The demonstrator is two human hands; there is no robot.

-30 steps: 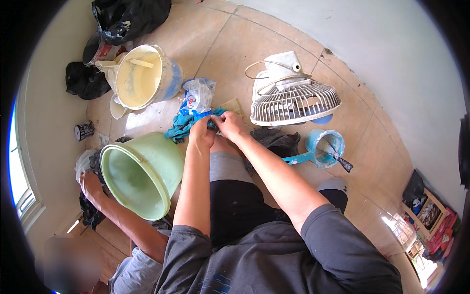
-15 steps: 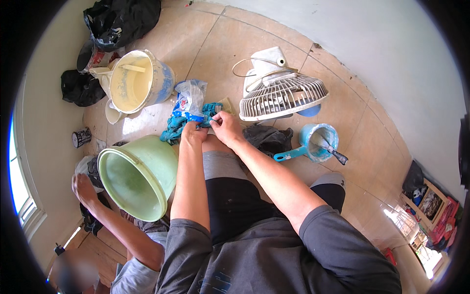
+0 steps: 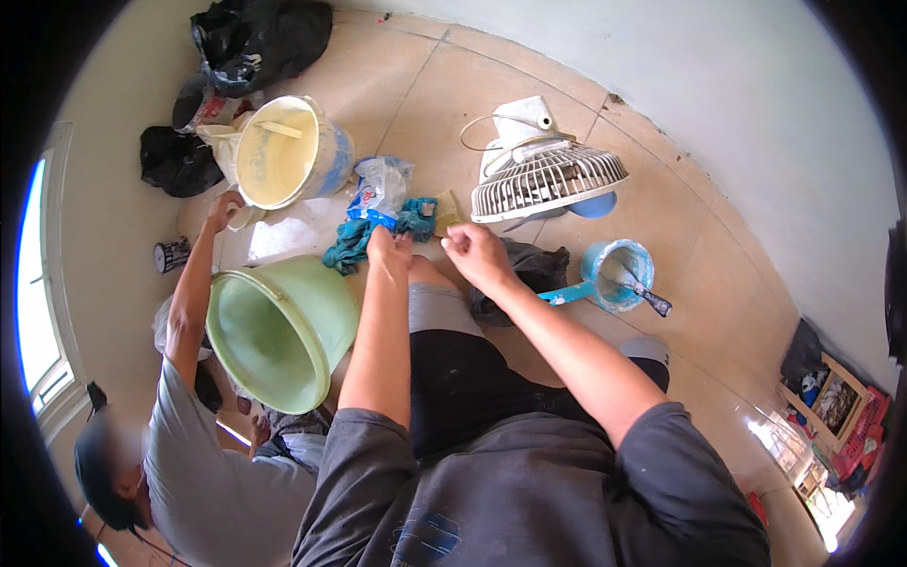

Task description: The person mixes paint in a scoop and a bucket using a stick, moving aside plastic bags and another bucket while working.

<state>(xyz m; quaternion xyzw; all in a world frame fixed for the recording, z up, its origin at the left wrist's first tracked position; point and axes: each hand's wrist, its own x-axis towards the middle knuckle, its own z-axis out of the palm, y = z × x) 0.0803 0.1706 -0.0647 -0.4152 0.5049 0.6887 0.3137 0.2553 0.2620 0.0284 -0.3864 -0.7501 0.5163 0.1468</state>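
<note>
My left hand [image 3: 389,248] is closed at the lower blue edge of a clear-and-blue plastic bag [image 3: 382,189], its fingertips partly hidden. A crumpled teal cloth [image 3: 350,246] lies around the bag's lower end, beside that hand. My right hand [image 3: 479,257] hangs to the right, apart from the bag, with thumb and fingers pinched together. Whatever is in that pinch, if anything, is too small to make out. Just beyond the right hand lies a flat yellowish piece [image 3: 447,212].
A pale green bucket [image 3: 326,307] lies tipped at left, near a co-worker's hand [image 3: 225,210]. Beyond stands a paint-smeared cream bucket [image 3: 335,161]. A caged fan [image 3: 553,180], a black plastic bag [image 3: 529,269] and a blue dipper [image 3: 605,293] with a brush are at right.
My right hand has come away from the bag and cloth, moving right. The co-worker's arm has reached forward toward the small white cup by the cream bucket. The view has shifted slightly.
</note>
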